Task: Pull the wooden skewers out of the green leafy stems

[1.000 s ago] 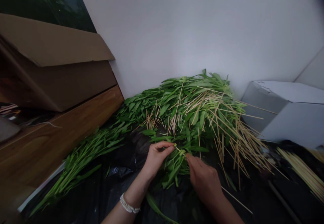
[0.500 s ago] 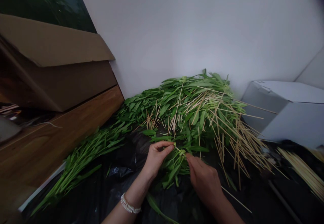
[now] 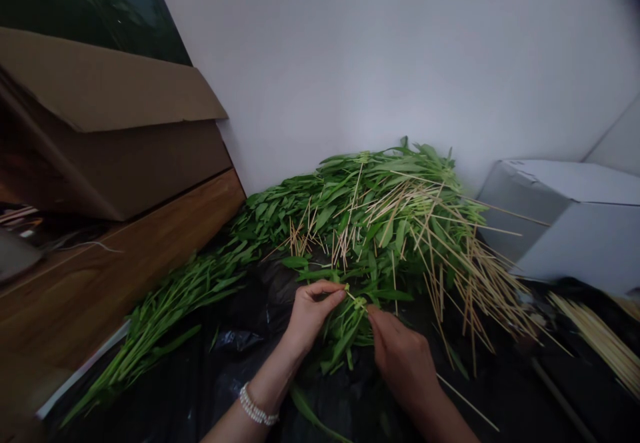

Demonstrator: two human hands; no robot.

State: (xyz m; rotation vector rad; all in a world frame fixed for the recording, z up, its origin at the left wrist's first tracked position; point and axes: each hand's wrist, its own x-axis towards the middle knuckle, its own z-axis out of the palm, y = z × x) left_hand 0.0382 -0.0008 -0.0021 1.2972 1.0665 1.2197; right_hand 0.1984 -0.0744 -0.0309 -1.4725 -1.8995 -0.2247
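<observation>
My left hand (image 3: 311, 313), with a white beaded bracelet on its wrist, pinches a pale green stem end at the upper tip of a thin wooden skewer (image 3: 352, 296). Closed around the skewer's lower part, my right hand (image 3: 404, 351) has its thumb and forefinger together. Between the two hands, several cut stem ends sit bunched on the skewer. Their long green leaves (image 3: 344, 343) hang below, toward me. Part of the skewer is hidden by my fingers.
Behind my hands a large heap of leafy stems (image 3: 325, 193) with many skewers (image 3: 480, 276) leans against the wall. Loose leafy stems (image 3: 165, 316) lie left on black plastic (image 3: 235, 369). A cardboard box (image 3: 150, 163) stands left, a white box (image 3: 580, 236) right, near more sticks (image 3: 597, 336).
My left fingertips have shifted very slightly to the right along with the stem end. Both hands keep their pinch, and everything else looks the same.
</observation>
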